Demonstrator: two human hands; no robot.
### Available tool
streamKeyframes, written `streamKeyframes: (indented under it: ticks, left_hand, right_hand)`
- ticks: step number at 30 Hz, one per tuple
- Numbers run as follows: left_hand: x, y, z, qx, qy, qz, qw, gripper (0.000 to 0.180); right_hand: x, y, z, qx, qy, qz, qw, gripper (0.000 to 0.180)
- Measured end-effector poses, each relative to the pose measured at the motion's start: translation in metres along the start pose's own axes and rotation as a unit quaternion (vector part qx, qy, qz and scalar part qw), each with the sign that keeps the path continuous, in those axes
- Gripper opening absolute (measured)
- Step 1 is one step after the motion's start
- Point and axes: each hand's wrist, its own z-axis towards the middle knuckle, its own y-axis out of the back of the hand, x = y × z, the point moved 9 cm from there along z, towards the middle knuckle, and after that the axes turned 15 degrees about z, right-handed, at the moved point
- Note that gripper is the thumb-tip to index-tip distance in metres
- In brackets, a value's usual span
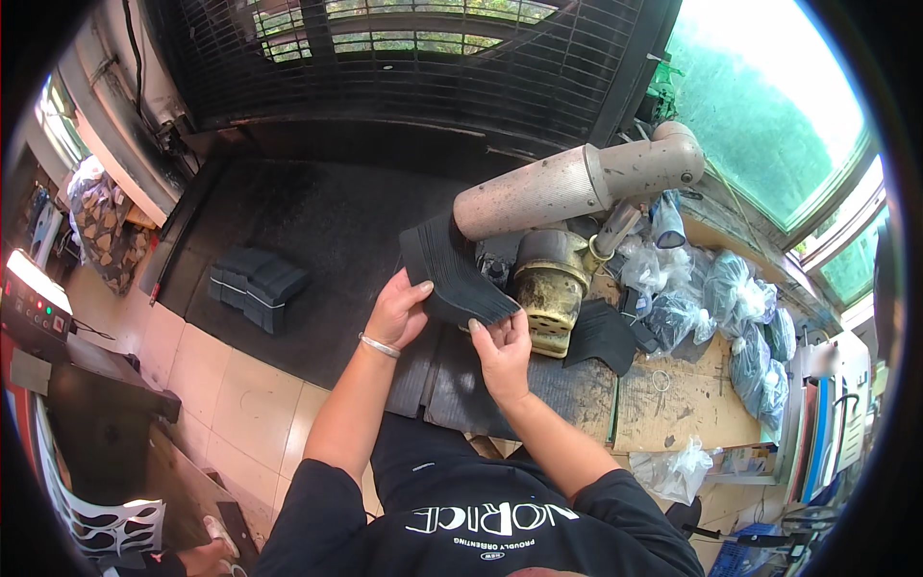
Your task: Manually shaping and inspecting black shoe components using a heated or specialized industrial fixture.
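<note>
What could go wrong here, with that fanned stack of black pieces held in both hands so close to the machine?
The fanned stack of black pieces is pinched only at its lower edge by the left hand and right hand, so pieces might slip and scatter. The brass machine head sits right beside the fingers, so they could bump it.

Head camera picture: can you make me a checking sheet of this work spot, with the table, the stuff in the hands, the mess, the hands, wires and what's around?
Surface: worn workbench, scuffed, with black mats on its near edge.
Job's things: fanned stack of black flat pieces, held in front of a brass-coloured machine.
Clutter: clear bags of dark parts at the right; another bag near the bench edge.
Grippers: left hand grips the stack's left side; right hand pinches its lower edge.
Cables: dark wires on the far-left wall.
Surroundings: bundled black pieces on a dark floor mat, metal grille, big window.
</note>
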Motion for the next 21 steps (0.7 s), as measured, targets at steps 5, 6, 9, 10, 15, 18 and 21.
streamKeyframes:
  ticks: [5, 6, 9, 10, 15, 18, 21]
  left_hand:
    - [-0.002, -0.003, 0.001, 0.005, -0.006, 0.011, 1.000, 0.045]
    - [-0.003, 0.000, 0.007, 0.004, -0.007, 0.011, 1.000, 0.045]
    - [-0.019, 0.000, 0.029, 0.009, -0.032, 0.009, 0.999, 0.041]
    - [-0.025, -0.003, 0.035, 0.010, -0.031, 0.009, 0.999, 0.041]
    - [-0.031, -0.011, 0.043, 0.020, -0.034, 0.012, 0.999, 0.042]
    - [-0.022, -0.004, 0.037, 0.015, -0.029, 0.016, 0.999, 0.043]
    - [-0.013, -0.003, 0.030, 0.016, -0.019, 0.017, 1.000, 0.045]
  right_hand:
    - [0.000, -0.002, 0.002, 0.003, 0.008, -0.001, 1.000, 0.045]
    - [0.001, -0.004, 0.008, -0.002, 0.011, -0.002, 1.000, 0.043]
    - [0.002, -0.012, 0.033, -0.006, 0.023, -0.017, 1.000, 0.034]
    - [0.003, -0.012, 0.039, -0.007, 0.024, -0.018, 1.000, 0.034]
    - [0.005, -0.008, 0.045, -0.021, 0.032, -0.030, 0.999, 0.031]
    - [0.005, -0.009, 0.035, -0.015, 0.026, -0.015, 0.999, 0.031]
    - [0.001, -0.003, 0.025, -0.006, 0.019, -0.010, 1.000, 0.034]
